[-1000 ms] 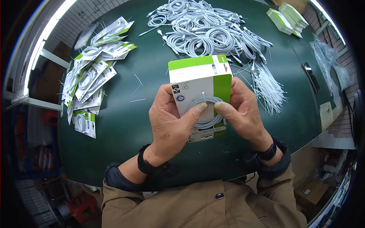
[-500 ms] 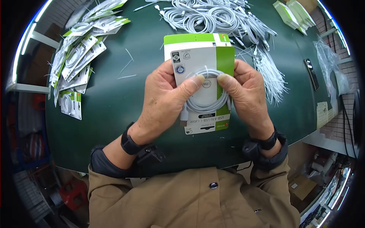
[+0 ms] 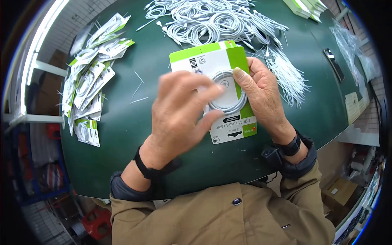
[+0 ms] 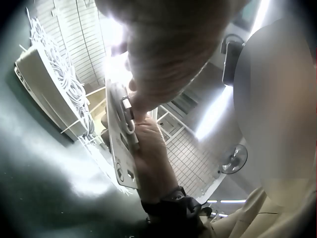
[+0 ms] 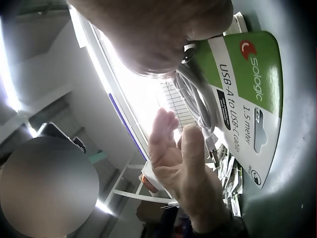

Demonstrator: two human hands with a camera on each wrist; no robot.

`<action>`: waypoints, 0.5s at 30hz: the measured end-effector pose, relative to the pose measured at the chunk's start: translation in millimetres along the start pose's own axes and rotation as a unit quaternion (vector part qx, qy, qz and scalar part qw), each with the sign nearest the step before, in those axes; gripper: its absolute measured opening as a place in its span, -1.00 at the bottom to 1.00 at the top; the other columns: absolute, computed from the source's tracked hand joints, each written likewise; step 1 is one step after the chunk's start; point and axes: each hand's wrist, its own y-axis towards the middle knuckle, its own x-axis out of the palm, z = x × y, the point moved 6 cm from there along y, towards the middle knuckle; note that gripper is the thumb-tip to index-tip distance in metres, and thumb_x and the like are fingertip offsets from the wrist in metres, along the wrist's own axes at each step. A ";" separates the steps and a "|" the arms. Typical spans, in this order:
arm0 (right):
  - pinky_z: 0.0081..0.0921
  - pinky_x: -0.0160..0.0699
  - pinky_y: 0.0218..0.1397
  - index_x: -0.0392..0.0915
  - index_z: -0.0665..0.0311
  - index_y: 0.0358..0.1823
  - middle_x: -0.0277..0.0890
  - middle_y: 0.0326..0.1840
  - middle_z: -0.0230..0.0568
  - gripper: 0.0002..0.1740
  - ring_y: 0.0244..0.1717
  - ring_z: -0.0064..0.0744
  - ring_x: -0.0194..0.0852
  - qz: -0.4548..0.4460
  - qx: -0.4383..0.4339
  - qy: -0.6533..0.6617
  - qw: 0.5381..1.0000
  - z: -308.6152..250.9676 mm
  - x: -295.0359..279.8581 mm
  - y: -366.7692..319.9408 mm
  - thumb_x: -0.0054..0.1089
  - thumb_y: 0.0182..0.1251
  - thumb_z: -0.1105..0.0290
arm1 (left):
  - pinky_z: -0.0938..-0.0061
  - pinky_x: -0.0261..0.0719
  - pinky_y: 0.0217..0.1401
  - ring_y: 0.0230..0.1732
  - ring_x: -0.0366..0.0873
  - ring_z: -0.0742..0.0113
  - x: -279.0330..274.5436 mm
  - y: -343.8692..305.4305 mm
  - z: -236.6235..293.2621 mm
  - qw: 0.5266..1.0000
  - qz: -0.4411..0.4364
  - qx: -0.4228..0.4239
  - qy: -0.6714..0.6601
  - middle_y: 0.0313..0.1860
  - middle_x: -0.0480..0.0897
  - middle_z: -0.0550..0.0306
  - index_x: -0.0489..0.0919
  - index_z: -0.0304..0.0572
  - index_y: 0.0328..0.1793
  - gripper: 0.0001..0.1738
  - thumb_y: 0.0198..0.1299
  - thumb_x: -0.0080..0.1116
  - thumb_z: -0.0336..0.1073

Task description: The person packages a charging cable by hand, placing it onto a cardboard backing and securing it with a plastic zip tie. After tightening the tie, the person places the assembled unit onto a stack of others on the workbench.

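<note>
My right hand [image 3: 263,92] holds a white and green cable card [image 3: 228,132], its thumb over the front at the coil and its fingers behind. A grey-white USB cable [image 3: 228,109] lies coiled on the card's face, held near the top by a small tie. Off the card's left side, my left hand [image 3: 179,110] is blurred, its fingers spread in front of the coil and covering part of it. The right wrist view shows that left hand with extended fingers and nothing in it. Behind the held card lies a stack of cards [image 3: 183,56] with a green edge.
Coiled cables [image 3: 220,22] pile up at the back, with a bundle of thin white ties [image 3: 288,83] beside them. Finished cable cards [image 3: 92,81] overlap at the left. On the right are a phone [image 3: 334,65], plastic bags [image 3: 351,49] and more card stacks [image 3: 304,8].
Both hands pinched the card and coil earlier. The left hand has come off and lifted in front of the card, while the right keeps its grip. The card has tilted slightly.
</note>
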 end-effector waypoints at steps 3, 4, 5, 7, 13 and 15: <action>-0.57 0.74 -0.05 0.51 0.45 0.17 0.74 -0.04 -0.16 -0.65 -0.10 -0.59 0.70 -0.011 -0.050 -0.023 0.998 6.4 0.7 1.4 0.17 0.68 0.26 | 0.29 0.64 -0.08 -0.12 0.59 0.14 17.4 0.7 9.7 0.996 -0.081 0.018 -0.035 -0.18 0.72 0.31 0.80 -0.02 -0.07 -0.56 -0.19 0.62 -0.39; -0.56 0.74 -0.04 0.51 0.45 0.17 0.74 -0.04 -0.15 -0.65 -0.09 -0.58 0.70 -0.013 -0.047 -0.024 0.999 7.5 0.8 2.0 0.17 0.68 0.26 | 0.31 0.65 -0.11 -0.14 0.59 0.16 18.8 0.3 10.3 0.995 -0.093 0.022 -0.023 -0.17 0.72 0.31 0.80 -0.02 -0.08 -0.57 -0.18 0.62 -0.40; -0.56 0.74 -0.04 0.51 0.46 0.17 0.74 -0.03 -0.14 -0.65 -0.08 -0.57 0.70 -0.015 -0.044 -0.025 0.999 7.5 0.4 2.1 0.17 0.68 0.26 | 0.32 0.65 -0.13 -0.16 0.59 0.18 19.6 -0.4 10.8 0.994 -0.105 0.026 -0.012 -0.16 0.71 0.31 0.80 -0.01 -0.08 -0.58 -0.17 0.61 -0.40; -0.54 0.75 -0.01 0.50 0.46 0.19 0.74 -0.01 -0.10 -0.64 -0.05 -0.55 0.71 -0.022 -0.026 -0.010 0.999 8.8 -1.4 2.3 0.18 0.68 0.26 | 0.34 0.66 -0.17 -0.17 0.60 0.20 19.6 -0.6 8.9 0.991 -0.128 0.026 -0.008 -0.16 0.71 0.30 0.80 -0.01 -0.08 -0.59 -0.15 0.60 -0.41; -0.57 0.74 0.00 0.50 0.46 0.25 0.73 0.03 -0.14 -0.62 -0.02 -0.59 0.69 -0.003 -0.009 0.040 0.999 8.6 0.8 0.1 0.17 0.69 0.26 | 0.31 0.70 -0.23 -0.21 0.71 0.18 31.2 -4.8 -2.5 0.994 -0.094 0.026 -0.048 -0.19 0.70 0.21 0.79 -0.06 -0.08 -0.61 -0.13 0.59 -0.46; -0.58 0.73 0.00 0.49 0.46 0.27 0.72 0.04 -0.15 -0.60 -0.02 -0.60 0.69 0.003 0.016 0.067 0.998 10.2 1.6 -0.6 0.16 0.70 0.25 | 0.32 0.71 -0.27 -0.25 0.73 0.18 36.9 -8.2 -2.4 0.996 -0.061 0.034 -0.048 -0.19 0.70 0.17 0.79 -0.09 -0.08 -0.60 -0.13 0.59 -0.48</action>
